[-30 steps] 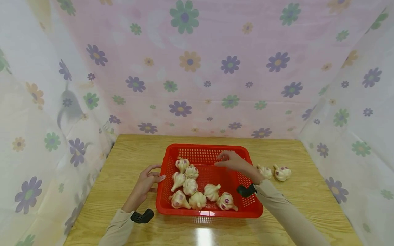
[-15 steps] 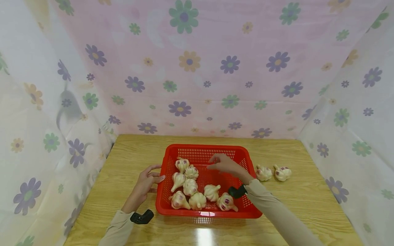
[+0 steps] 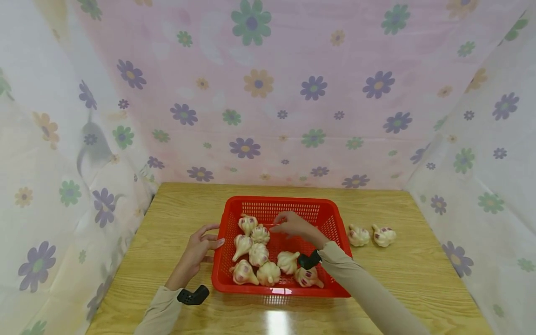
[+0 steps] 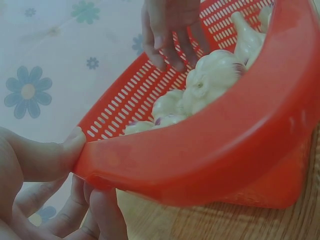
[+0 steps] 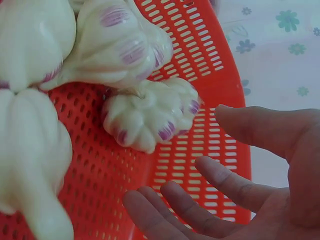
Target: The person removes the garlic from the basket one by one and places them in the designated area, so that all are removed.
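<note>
A red plastic basket (image 3: 280, 200) with slotted walls stands on the wooden table. Several garlic bulbs (image 3: 258, 254) lie in it, mostly along its left and near sides. My left hand (image 3: 197, 251) grips the basket's left rim; in the left wrist view the thumb (image 4: 47, 157) lies on top and the fingers curl underneath. Over the basket's far middle, my right hand (image 3: 295, 225) hovers with nothing held. The right wrist view has its fingers (image 5: 200, 210) spread and loosely bent, apart from a purple-marked garlic bulb (image 5: 150, 115).
Two more garlic bulbs lie on the table right of the basket, a nearer one (image 3: 358, 236) and one farther right (image 3: 384, 236). Flower-printed cloth (image 3: 259, 116) encloses the wooden table (image 3: 418, 270) at the back and both sides.
My right hand has moved left across the basket, toward the bulbs on its left side. My left hand and the garlic have stayed where they were.
</note>
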Tool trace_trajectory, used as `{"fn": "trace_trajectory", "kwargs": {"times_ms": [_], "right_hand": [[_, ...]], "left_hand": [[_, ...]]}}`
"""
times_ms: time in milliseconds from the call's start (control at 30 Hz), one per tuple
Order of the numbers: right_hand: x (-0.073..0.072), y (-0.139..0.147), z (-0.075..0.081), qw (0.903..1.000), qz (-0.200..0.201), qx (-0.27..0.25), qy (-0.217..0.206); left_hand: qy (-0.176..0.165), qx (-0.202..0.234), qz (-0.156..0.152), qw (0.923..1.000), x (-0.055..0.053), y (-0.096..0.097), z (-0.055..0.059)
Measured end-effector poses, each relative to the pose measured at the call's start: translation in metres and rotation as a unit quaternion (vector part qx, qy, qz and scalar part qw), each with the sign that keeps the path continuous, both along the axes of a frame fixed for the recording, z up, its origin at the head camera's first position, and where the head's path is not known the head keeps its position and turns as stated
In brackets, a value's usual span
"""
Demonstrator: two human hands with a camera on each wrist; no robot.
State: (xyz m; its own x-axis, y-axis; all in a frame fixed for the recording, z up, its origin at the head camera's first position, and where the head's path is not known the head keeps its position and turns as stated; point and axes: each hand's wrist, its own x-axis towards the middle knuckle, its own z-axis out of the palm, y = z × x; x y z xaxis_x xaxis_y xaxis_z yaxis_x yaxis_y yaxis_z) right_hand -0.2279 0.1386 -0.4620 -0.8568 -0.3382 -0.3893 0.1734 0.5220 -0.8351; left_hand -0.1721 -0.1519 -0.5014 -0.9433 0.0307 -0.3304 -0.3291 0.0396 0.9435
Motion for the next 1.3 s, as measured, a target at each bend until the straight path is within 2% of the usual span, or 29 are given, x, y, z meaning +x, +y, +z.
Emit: {"fn": "trace_trajectory", "kwargs": {"times_ms": [300, 500, 633, 733, 900, 1067, 1300], "right_hand": [[-0.003, -0.018, -0.007, 0.9999, -0.005, 0.004, -0.009], [-0.005, -0.030, -0.015, 0.9999, 0.006, 0.011, 0.005], [-0.005, -0.038, -0.019, 0.9997, 0.003, 0.025, 0.008], [-0.005, -0.042, -0.022, 0.9996, -0.005, 0.028, 0.007], [-0.005, -0.045, -0.026, 0.9999, -0.015, 0.002, 0.007], [-0.005, -0.048, -0.029, 0.9993, -0.014, -0.035, 0.003], [-0.004, -0.050, -0.034, 0.9992, -0.026, -0.030, 0.005]], "left_hand": [[-0.008, -0.002, 0.006, 0.9999, 0.000, 0.001, 0.001], [-0.027, -0.019, 0.009, 0.9994, -0.007, -0.002, -0.015], [-0.018, -0.011, 0.011, 0.9997, -0.002, -0.001, -0.006], [0.000, -0.007, 0.003, 1.0000, 0.002, 0.000, 0.002], [0.005, -0.010, -0.004, 0.9999, 0.002, -0.001, -0.002], [0.002, -0.008, 0.000, 1.0000, 0.003, -0.002, -0.001], [-0.018, -0.005, 0.017, 0.9997, 0.002, 0.003, 0.004]]}}
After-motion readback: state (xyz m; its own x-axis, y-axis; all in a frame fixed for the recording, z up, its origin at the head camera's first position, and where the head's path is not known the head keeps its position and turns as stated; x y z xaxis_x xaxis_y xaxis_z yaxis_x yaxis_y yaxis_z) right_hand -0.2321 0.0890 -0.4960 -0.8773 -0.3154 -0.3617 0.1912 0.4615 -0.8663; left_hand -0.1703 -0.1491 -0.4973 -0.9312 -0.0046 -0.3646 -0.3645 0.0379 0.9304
